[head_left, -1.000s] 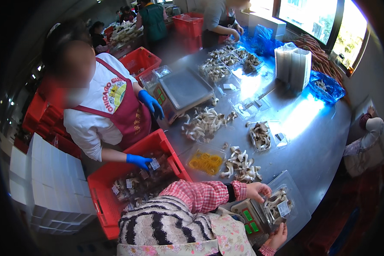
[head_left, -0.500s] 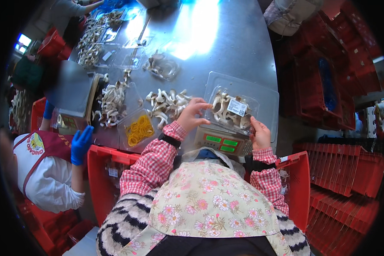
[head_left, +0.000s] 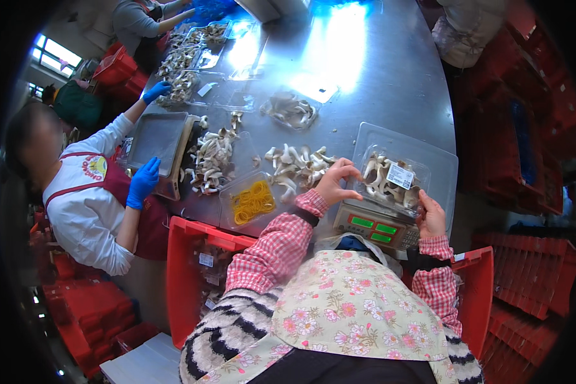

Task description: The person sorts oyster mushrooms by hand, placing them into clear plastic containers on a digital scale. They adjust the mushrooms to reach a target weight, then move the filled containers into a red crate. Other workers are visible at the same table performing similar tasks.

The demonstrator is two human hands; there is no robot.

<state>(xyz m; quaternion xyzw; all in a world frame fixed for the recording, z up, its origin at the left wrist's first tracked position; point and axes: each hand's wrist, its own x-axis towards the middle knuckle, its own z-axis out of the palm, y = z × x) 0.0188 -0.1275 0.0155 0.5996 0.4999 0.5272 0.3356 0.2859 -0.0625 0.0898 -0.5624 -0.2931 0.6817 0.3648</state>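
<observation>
A clear plastic pack of mushrooms (head_left: 384, 181) with a white label on top sits on or just above the scale's grey plate (head_left: 439, 168). My right hand (head_left: 431, 214) has its fingers and thumb closed on the pack's right edge. At its left edge is my left hand (head_left: 339, 183), open and curved, with thumb and forefinger apart and fingertips close to the plastic. Whether they touch it I cannot tell. The scale's lit green display (head_left: 373, 228) is in front of the pack. Loose mushrooms (head_left: 299, 166) lie left of my left hand.
A clear box of yellow rubber bands (head_left: 252, 201) and another mushroom pile (head_left: 212, 157) are to the left. Farther back lies a tray of mushrooms (head_left: 290, 110). A blue-gloved co-worker (head_left: 89, 198) stands left by a second scale (head_left: 158, 144). Red crates (head_left: 201, 237) flank me.
The whole view has shifted, so the table appears farther right and lower. My hands stay around the pack. The co-worker's far arm now reaches toward the mushrooms at the back.
</observation>
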